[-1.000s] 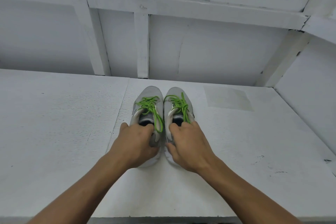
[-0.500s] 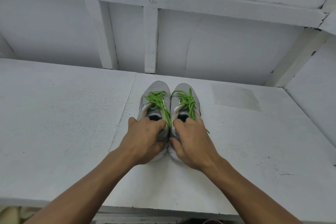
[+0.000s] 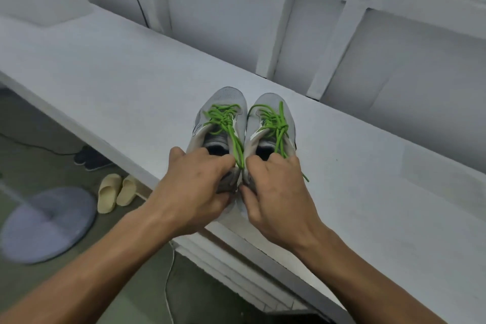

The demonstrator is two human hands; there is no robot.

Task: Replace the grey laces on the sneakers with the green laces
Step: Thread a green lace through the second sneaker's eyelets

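Lower frame: two bare forearms run in from the bottom corners and meet at centre.

Step in hand, as judged: squaring the finished pair on the white painted tabletop. No grey lace is in view. To do it well, both heels should move together with the soles flat and the pair eased away from the front edge, which lies just under the hands. The loose lace end hanging beside the right hand should stay out from under the sole.

Pose: the left hand has its fingers curled over the heel collar of the grey mesh left sneaker, with the thumb at the back of the heel. The right hand mirrors it on the matching grey mesh right sneaker, fingers hooked into the opening. Wrists are slightly bent and the knuckles nearly touch at centre.

Centre: the sneakers stand side by side, touching, toes pointing away. Bright green cord laces are threaded and knotted on both. One long end runs down between the shoes.

Lower left, on the floor: pale rubber slippers and a round grey fan base, blurred.

Top: a white framed wall behind the table.
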